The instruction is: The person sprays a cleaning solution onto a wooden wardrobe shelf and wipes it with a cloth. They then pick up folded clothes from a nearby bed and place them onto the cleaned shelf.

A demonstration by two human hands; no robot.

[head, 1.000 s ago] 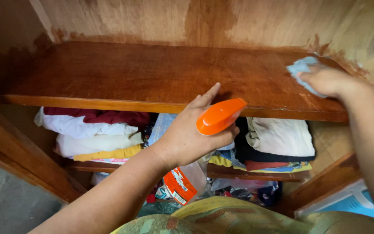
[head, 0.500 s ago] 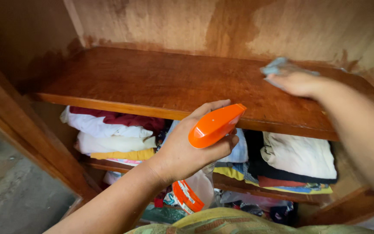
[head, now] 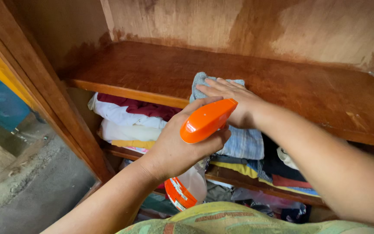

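My left hand [head: 180,145] grips a spray bottle [head: 191,186] by its neck, just below the orange trigger head [head: 206,120], with the clear body and orange label hanging under the hand. It sits in front of the shelf's front edge. My right hand [head: 232,97] lies flat on a pale blue cloth [head: 200,82], pressing it onto the brown wooden shelf [head: 308,89] near the front edge, just behind the bottle's head. The shelf surface looks damp and shiny.
Folded clothes [head: 122,119] in white, maroon, yellow and blue checks are stacked on a lower shelf [head: 243,182]. The cupboard's wooden side post [head: 48,95] stands at left, with a grey floor [head: 27,195] beyond. More bundled items lie at the bottom.
My right hand has slid the cloth leftwards along the shelf, from its far right end to near the middle front. The view has swung left; my left hand still holds the bottle.
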